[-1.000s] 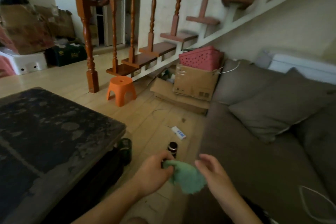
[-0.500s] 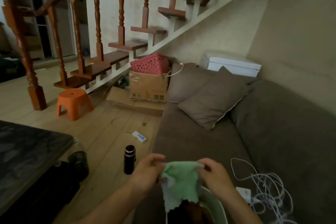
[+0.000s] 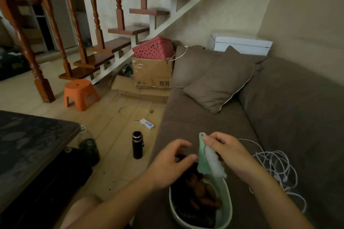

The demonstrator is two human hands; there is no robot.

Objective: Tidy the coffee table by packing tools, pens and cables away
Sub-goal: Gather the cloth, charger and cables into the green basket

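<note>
My right hand (image 3: 229, 154) pinches a green and white cloth (image 3: 207, 158) by its top edge and holds it hanging over a pale green basket (image 3: 226, 208) on the sofa seat. Dark and brown items fill the basket. My left hand (image 3: 171, 163) hovers just left of the cloth with fingers loosely curled and holds nothing. A tangle of white cables (image 3: 277, 169) lies on the sofa to the right of the basket. The dark coffee table (image 3: 31, 147) fills the left edge of the view.
A black flask (image 3: 137, 144) stands on the wooden floor beside the sofa (image 3: 279, 117). A white power strip (image 3: 147, 123) lies further off. An orange stool (image 3: 80, 94), cardboard boxes (image 3: 151, 74) with a pink basket (image 3: 154, 48) and the staircase stand beyond.
The view swung right toward the sofa. Both hands held the cloth stretched between them; now my left hand has let go and only my right hand holds it over the basket.
</note>
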